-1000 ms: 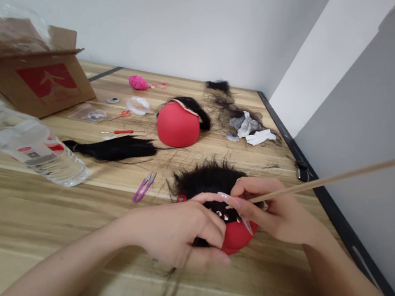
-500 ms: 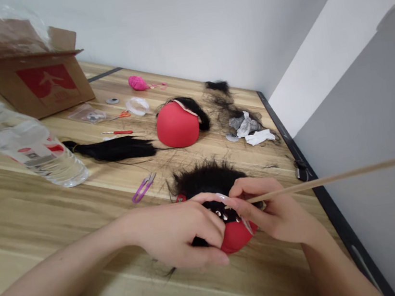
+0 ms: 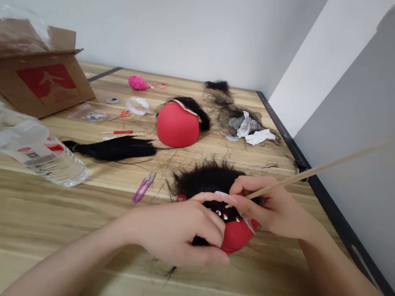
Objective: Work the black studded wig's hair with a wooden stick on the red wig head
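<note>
A red dome-shaped form lies on the wooden table in front of me, with a cap of black hair over its far side. Several shiny metal pinheads dot the black band on it. My left hand curls over the form's near left side and holds it; some fingertips are hidden. Between thumb and forefinger, my right hand pinches a thin wooden stick. The stick's lower tip meets the black band close to the pinheads and my left forefinger, while its long end points right.
Purple thread snips lie beyond my left hand. Further off are a black hair bundle, a second red form and crumpled tissue. A water bottle and a cardboard box stand at left. A wall rises at right.
The stick's long end has swung up and slightly inward as my right hand tilts it. My left hand and the red form stay nearly in place.
</note>
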The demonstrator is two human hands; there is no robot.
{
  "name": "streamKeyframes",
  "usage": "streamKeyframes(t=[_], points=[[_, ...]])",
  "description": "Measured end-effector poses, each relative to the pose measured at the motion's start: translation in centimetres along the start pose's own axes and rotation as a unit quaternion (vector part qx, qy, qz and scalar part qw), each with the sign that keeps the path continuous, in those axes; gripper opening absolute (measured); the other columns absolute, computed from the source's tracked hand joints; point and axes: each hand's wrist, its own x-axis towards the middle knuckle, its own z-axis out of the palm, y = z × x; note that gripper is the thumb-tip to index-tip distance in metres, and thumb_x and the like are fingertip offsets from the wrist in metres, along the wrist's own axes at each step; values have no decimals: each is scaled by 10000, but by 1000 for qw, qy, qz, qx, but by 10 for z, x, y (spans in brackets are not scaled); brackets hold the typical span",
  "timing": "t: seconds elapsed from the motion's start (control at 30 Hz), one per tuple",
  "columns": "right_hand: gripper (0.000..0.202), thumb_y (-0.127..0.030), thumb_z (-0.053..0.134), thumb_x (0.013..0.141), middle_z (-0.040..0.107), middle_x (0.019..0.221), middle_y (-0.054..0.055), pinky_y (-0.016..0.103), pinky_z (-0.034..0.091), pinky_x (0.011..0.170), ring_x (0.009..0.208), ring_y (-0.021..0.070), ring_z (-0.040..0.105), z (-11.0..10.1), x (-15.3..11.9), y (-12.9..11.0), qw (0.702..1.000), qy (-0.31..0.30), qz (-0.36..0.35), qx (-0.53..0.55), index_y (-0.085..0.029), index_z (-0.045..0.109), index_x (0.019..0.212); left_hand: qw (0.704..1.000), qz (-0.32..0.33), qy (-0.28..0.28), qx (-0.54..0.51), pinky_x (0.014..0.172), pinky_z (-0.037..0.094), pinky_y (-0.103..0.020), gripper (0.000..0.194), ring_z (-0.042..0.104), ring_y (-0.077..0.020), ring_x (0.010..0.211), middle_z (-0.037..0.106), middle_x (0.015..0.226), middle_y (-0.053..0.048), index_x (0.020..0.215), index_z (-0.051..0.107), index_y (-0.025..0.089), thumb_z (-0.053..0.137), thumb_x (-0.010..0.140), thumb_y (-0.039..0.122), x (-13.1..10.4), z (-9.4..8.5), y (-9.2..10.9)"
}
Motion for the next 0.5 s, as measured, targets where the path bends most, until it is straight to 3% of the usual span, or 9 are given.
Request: streamKeyframes(t=[0.5], points=[[286,-354,578,978,557,643,-26,207,367,521,575,89,478,-1,0,1,1000,-12,6,15,-177,626,759,1000,-4,9,-8,810,430,-263,352,525,-113,631,568,633,30,608,421,193,541,940,195,-1,0,1]])
